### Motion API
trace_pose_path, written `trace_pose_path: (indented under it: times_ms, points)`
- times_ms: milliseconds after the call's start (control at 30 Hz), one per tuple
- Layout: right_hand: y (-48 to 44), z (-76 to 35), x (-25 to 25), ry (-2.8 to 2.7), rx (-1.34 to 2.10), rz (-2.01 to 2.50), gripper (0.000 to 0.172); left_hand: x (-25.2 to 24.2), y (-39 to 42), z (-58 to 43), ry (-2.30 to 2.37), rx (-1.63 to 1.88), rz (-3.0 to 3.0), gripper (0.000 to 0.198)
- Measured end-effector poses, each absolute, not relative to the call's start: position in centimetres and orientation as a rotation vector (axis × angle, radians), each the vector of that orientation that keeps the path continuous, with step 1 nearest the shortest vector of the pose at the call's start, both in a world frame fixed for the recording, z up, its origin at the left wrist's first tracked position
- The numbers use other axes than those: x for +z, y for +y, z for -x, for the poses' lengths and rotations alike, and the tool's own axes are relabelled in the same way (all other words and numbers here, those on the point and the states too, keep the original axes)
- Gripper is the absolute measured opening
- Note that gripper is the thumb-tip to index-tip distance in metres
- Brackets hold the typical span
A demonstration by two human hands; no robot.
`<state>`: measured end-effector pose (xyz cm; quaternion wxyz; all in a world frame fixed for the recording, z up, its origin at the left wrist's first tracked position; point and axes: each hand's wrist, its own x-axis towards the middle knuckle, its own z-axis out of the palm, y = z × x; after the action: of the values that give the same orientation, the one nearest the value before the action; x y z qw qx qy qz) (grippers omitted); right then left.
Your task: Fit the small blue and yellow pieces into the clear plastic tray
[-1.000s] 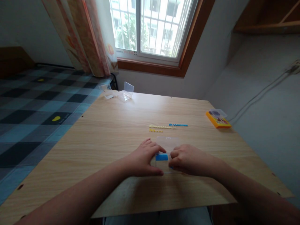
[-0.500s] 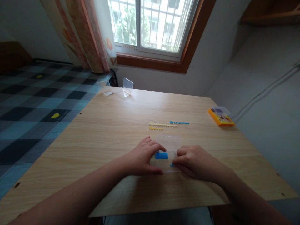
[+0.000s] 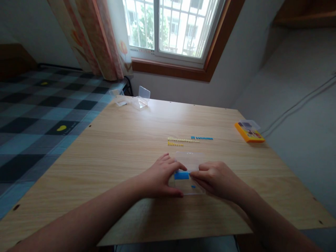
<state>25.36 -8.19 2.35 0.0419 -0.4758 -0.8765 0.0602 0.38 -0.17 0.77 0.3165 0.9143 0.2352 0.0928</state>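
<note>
A clear plastic box [image 3: 183,189] with its lid [image 3: 187,159] raised lies near the front of the table. My left hand [image 3: 164,176] grips its left side, thumb at the near edge and index finger along the far side. Within the box sits a flat row of blue pieces [image 3: 181,175], and a small loose blue piece [image 3: 193,186] lies nearer me. My right hand [image 3: 214,178] reaches in from the right, thumb and forefinger pinched at the right end of the blue row. Its fingertips hide most of the small blue piece they seem to hold.
Beyond the box, small pieces stand in a cream row [image 3: 183,140], a yellow row [image 3: 175,144] and a blue row [image 3: 202,138]. An open clear box [image 3: 141,101] and another clear container [image 3: 119,99] stand far left. An orange-yellow case [image 3: 249,133] lies at right.
My right hand's fingertips have moved away from me and left, from the loose blue piece to the end of the blue row. My left hand keeps its place on the box.
</note>
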Motion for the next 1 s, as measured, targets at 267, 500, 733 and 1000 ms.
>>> trace_pose_path:
  times_ms: [267, 500, 733, 1000]
  points:
    - [-9.0, -25.8, 2.0, -2.636, 0.077, 1.284, 0.024, 0.6, -0.1, -0.3, 0.611, 0.266, -2.397, 0.063]
    - [-8.9, -25.8, 1.5, -2.614, 0.199, 1.379, 0.025, 0.8, -0.1, -0.3, 0.613, 0.265, -2.401, 0.063]
    - [-8.5, -25.3, 1.4, -2.588, 0.213, 1.404, 0.023, 1.1, -0.2, -0.3, 0.609, 0.236, -2.405, 0.064]
    - [-8.5, -25.1, 1.2, -2.564, 0.214, 1.413, 0.021, 1.3, 0.0, 0.1, 0.571, 0.235, -2.436, 0.046]
